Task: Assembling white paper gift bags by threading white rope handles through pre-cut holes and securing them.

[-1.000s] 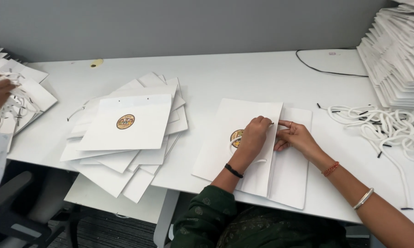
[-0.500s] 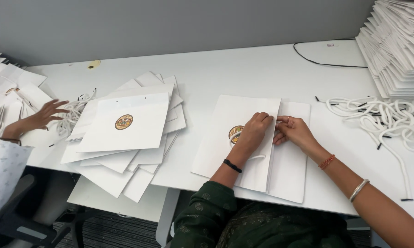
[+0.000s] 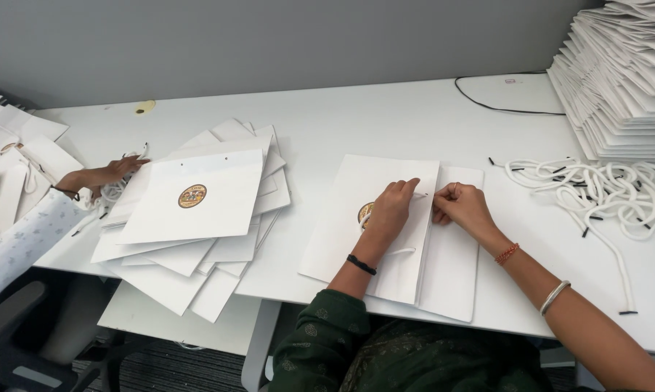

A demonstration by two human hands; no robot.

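Flat on table, white paper bag [image 3: 385, 239], left hand [image 3: 391, 212] pressing, right hand [image 3: 462, 207] pinching cord

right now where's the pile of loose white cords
In the head view the loose white cords lie on the white table to the person's right, beyond the right hand and just below the tall stack of flat bags.

grey wall [image 3: 269, 43], white table [image 3: 356, 116] — dark floor [image 3: 160, 366]
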